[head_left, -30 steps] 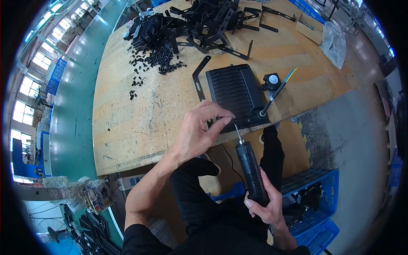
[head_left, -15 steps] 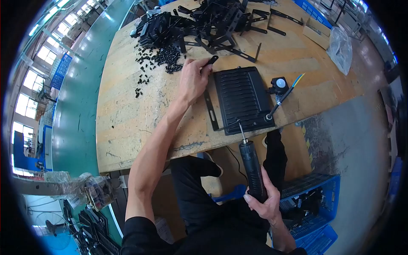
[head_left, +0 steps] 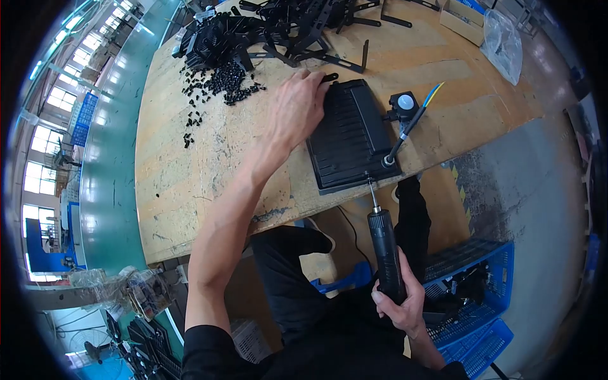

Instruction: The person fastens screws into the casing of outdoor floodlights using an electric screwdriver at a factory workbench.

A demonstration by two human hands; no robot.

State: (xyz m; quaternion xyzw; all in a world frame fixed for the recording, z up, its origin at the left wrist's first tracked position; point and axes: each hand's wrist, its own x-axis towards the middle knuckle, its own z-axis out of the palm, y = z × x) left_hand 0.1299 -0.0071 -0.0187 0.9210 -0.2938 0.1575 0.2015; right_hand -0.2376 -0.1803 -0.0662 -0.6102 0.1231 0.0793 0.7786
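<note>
My left hand [head_left: 299, 104] grips a black metal bracket [head_left: 330, 77], whose slotted end sticks out past the fingers; the rest is hidden or blends into the housing. Under and beside that hand lies a black finned lamp housing [head_left: 351, 136] near the table edge. A small sensor with a pale round dome [head_left: 405, 102] joins its right side, and a cable [head_left: 411, 123] with yellow and blue wire ends rises from its lower right corner. My right hand [head_left: 404, 301] is wrapped round a black electric screwdriver [head_left: 385, 244], its bit pointing up at the housing's near edge.
Many small black screws [head_left: 231, 81] lie scattered left of the hand. Behind them is a heap of black brackets [head_left: 297, 31]. A cardboard box [head_left: 462, 22] and a plastic bag [head_left: 502, 47] sit far right. A blue crate [head_left: 503, 278] stands below right.
My left hand has brought the bracket from the housing's left side over against the housing. The screwdriver bit has shifted slightly right along the near edge. The view has tilted a little.
</note>
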